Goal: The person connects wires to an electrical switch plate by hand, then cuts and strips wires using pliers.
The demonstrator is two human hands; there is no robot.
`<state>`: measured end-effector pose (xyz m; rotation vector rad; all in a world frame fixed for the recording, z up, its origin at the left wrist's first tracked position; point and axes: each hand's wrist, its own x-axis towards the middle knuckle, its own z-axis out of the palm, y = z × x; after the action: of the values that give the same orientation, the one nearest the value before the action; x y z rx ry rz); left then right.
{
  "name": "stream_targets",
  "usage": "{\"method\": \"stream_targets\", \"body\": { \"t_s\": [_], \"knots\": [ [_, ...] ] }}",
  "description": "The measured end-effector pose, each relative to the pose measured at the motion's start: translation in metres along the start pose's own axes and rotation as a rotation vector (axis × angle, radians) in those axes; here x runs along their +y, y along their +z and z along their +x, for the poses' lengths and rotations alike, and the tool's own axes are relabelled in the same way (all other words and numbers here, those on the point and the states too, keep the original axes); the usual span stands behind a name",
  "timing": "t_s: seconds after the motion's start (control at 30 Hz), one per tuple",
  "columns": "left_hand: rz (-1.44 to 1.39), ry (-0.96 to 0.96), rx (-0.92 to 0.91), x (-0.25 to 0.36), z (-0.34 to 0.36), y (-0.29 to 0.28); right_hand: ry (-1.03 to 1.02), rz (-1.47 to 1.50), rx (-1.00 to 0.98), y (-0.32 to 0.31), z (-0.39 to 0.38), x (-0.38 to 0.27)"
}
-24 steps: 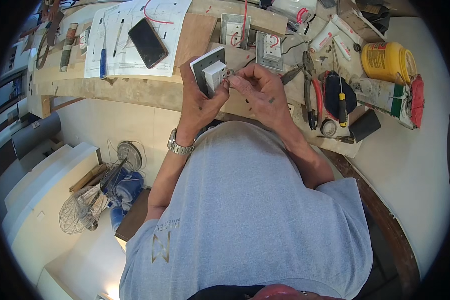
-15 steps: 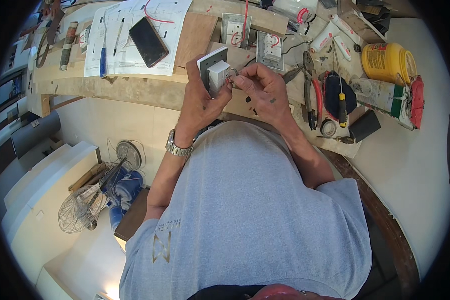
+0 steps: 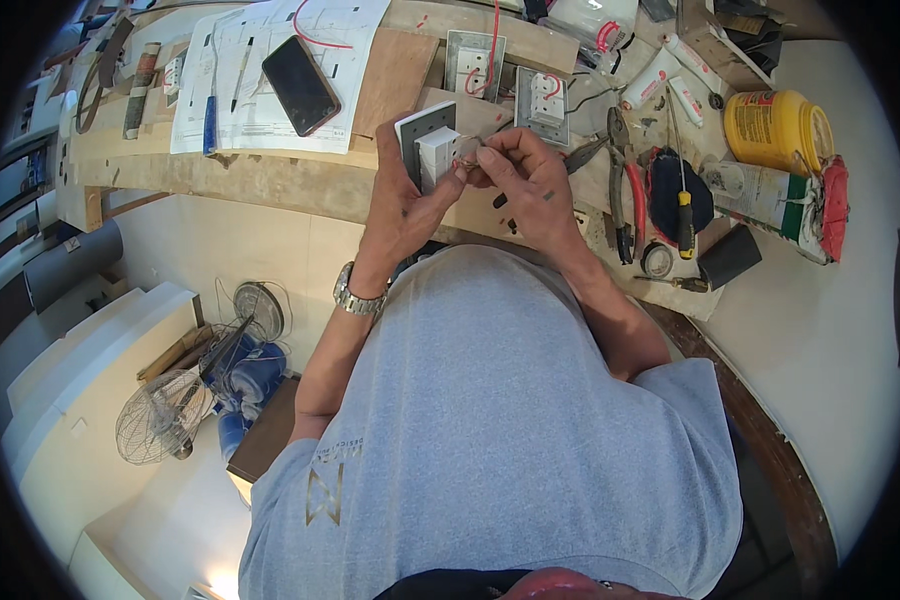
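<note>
My left hand [image 3: 400, 215] is closed around a white wall plate [image 3: 410, 128] with a dark back and a white socket module [image 3: 434, 160] on it, held upright above the bench edge. My right hand [image 3: 535, 190] is pinched at the module's right side, on something small and thin that I cannot make out clearly. Behind my hands lie two similar socket units [image 3: 471, 70] [image 3: 541, 105] in metal boxes with red wires. Dark-tipped pliers [image 3: 582, 155] lie just right of my right hand.
Across the cluttered bench [image 3: 240, 175] are a phone [image 3: 300, 85] on paper plans [image 3: 200, 80], a plywood piece [image 3: 395, 75], red-handled pliers [image 3: 635, 200], a screwdriver [image 3: 685, 220], white tubes [image 3: 650, 80], a yellow tub [image 3: 775, 130] and a green-white bag [image 3: 765, 195]. A fan [image 3: 165, 415] stands below, left.
The plate and both hands have shifted slightly. My right fingers and thumb have moved a little at the module's side, still pinched.
</note>
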<state>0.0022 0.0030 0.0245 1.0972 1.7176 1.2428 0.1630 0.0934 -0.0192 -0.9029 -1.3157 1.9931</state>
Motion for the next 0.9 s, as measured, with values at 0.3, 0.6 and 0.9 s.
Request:
{"method": "stream_targets", "body": {
  "t_s": [0.3, 0.6, 0.9],
  "knots": [
    [-0.159, 0.030, -0.013, -0.015, 0.002, -0.005, 0.124, 0.017, -0.044, -0.001, -0.003, -0.020],
    [-0.300, 0.003, -0.052, -0.013, -0.004, -0.009, -0.058, -0.177, -0.164, -0.013, -0.006, -0.010],
    [-0.362, -0.162, -0.180, -0.009, -0.007, -0.016, -0.526, -0.637, -0.177, -0.008, -0.004, -0.023]
  ]
}}
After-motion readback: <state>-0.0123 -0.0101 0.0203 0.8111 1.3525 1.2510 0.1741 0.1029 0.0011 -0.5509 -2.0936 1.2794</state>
